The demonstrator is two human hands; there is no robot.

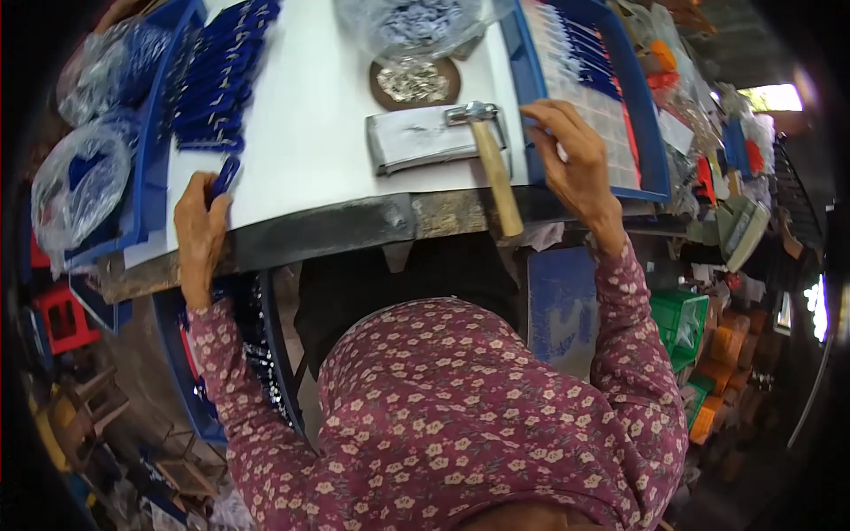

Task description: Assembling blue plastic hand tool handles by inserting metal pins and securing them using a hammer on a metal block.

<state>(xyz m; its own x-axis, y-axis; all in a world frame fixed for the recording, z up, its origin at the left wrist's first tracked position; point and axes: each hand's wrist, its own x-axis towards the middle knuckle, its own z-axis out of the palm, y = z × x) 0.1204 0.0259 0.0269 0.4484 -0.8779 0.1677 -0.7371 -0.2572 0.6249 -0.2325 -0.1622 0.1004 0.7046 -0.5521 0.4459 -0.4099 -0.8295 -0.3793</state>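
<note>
My left hand (202,221) is closed around a small, slim dark-blue piece (226,177) at the left front of the white work surface (310,106). Just beyond it lies a row of similar blue pieces (221,80) with metal bits. My right hand (575,155) is over the near inner edge of the right blue tray (655,164), its fingers curved and the thumb apart from them; nothing shows between them. Between my hands, a hammer (491,164) with a wooden handle rests its head on a flat block (416,140), the handle jutting past the table edge.
Behind the block, a round brown dish (379,84) holds small metal parts, with a clear bag (425,22) of pale pieces beyond. Clear bags (80,186) of blue parts fill the left tray (159,177). A blue bin (177,389) sits below the table at left.
</note>
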